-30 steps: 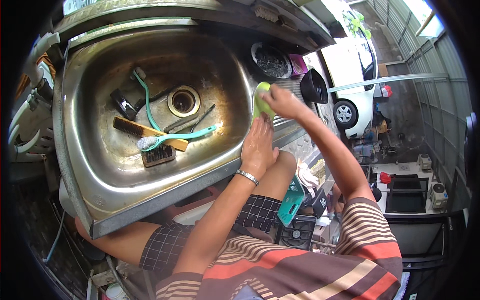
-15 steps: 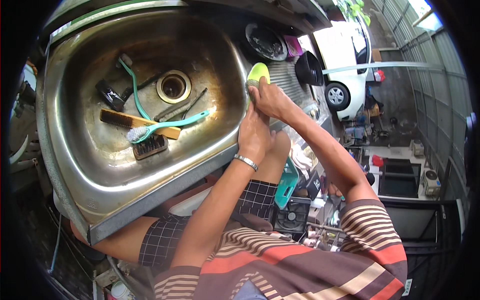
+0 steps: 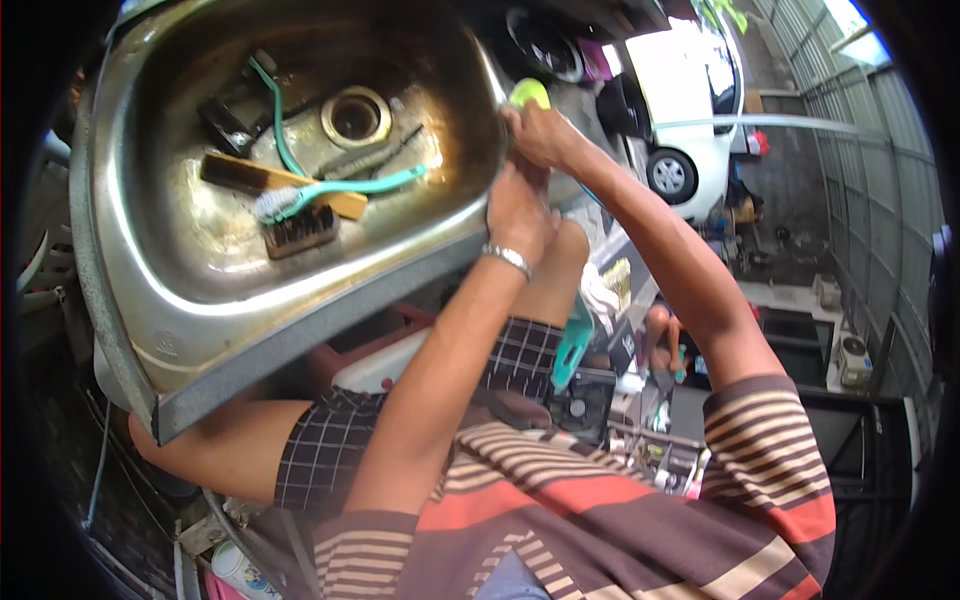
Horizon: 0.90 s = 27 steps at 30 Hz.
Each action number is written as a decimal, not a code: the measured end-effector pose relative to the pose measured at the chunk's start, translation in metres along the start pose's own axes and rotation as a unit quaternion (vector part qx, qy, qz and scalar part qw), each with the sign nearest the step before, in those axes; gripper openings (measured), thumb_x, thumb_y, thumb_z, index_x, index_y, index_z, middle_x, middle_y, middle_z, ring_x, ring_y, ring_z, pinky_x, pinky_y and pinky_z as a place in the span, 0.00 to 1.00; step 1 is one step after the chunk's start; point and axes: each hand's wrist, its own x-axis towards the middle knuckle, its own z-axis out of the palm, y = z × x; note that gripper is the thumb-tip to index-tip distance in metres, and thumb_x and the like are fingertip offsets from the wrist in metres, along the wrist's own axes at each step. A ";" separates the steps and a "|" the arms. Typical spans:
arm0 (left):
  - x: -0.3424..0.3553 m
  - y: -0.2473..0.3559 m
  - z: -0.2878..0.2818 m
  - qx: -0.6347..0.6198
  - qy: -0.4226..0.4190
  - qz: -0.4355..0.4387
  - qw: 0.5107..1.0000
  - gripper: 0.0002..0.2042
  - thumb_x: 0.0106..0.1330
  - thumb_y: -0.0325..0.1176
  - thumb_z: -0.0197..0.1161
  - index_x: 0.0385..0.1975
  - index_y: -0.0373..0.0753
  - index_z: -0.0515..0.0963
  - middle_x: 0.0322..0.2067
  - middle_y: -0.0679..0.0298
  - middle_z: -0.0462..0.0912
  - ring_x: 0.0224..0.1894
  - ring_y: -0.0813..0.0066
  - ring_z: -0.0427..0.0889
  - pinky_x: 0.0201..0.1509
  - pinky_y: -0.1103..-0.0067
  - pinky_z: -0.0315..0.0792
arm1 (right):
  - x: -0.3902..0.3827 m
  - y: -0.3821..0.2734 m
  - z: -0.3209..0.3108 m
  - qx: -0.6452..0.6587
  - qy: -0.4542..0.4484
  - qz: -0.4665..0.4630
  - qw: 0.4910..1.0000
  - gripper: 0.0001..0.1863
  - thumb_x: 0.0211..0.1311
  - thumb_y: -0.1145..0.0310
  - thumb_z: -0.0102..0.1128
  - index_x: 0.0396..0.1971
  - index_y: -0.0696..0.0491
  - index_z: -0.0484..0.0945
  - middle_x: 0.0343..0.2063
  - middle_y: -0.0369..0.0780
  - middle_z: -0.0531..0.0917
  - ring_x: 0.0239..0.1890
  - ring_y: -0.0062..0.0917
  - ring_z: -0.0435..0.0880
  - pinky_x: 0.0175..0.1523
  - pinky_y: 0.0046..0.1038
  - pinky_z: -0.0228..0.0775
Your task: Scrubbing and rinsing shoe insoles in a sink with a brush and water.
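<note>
Beyond the sink's right rim shows the rounded end of a yellow-green piece [image 3: 530, 93]; its kind is unclear, and the hands cover the rest. My left hand [image 3: 520, 205], with a metal band at the wrist, closes round its near part by the rim, fingers mostly hidden. My right hand [image 3: 545, 135] is closed and pressed onto the piece, just beyond the left; what lies under its fingers is hidden. In the metal sink [image 3: 230, 285] lie a turquoise-handled brush with white bristles [image 3: 340, 188], another turquoise brush [image 3: 278, 110], a wooden brush [image 3: 230, 172] and a dark-bristled block brush [image 3: 300, 235].
The drain [image 3: 355, 118] sits in the sink's floor, with a black piece [image 3: 225, 128] left of it. Past the right rim stand a round black basin [image 3: 545, 45] and a black bucket [image 3: 622, 105]. A white car [image 3: 690, 90] is parked farther right, and another person [image 3: 660, 335] sits behind.
Both hands and the yellow-green piece have shifted slightly away and to the right, while the sink has moved upward in view. The right hand now covers more of the piece.
</note>
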 end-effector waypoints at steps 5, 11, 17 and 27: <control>-0.003 -0.001 -0.005 0.040 -0.025 0.011 0.999 0.44 0.68 0.62 0.54 0.76 0.34 0.59 0.77 0.54 0.59 0.81 0.59 0.47 0.85 0.65 0.32 | -0.026 0.014 0.024 0.021 0.007 -0.040 0.999 0.22 0.78 0.60 0.43 0.41 0.65 0.79 0.27 0.59 0.82 0.27 0.54 0.86 0.30 0.51 0.80; -0.005 -0.002 -0.005 0.014 -0.034 -0.003 0.999 0.45 0.68 0.63 0.53 0.77 0.35 0.57 0.78 0.57 0.57 0.82 0.63 0.46 0.84 0.66 0.32 | -0.008 0.010 0.013 0.006 -0.027 0.039 0.999 0.23 0.81 0.57 0.41 0.49 0.63 0.77 0.34 0.65 0.81 0.36 0.64 0.84 0.39 0.57 0.77; 0.002 0.005 -0.010 0.079 -0.013 0.007 0.997 0.43 0.69 0.62 0.52 0.75 0.35 0.60 0.77 0.57 0.59 0.81 0.63 0.49 0.84 0.65 0.33 | -0.017 0.024 0.009 -0.030 -0.040 -0.004 0.999 0.21 0.80 0.58 0.41 0.46 0.60 0.78 0.32 0.65 0.79 0.31 0.63 0.83 0.37 0.55 0.78; 0.000 0.007 -0.011 0.021 -0.041 0.016 0.999 0.41 0.69 0.60 0.54 0.73 0.34 0.64 0.74 0.55 0.65 0.79 0.61 0.54 0.84 0.67 0.33 | -0.031 0.012 -0.013 0.161 -0.043 0.104 0.980 0.33 0.80 0.50 0.42 0.45 0.74 0.70 0.34 0.70 0.82 0.42 0.67 0.82 0.51 0.56 0.73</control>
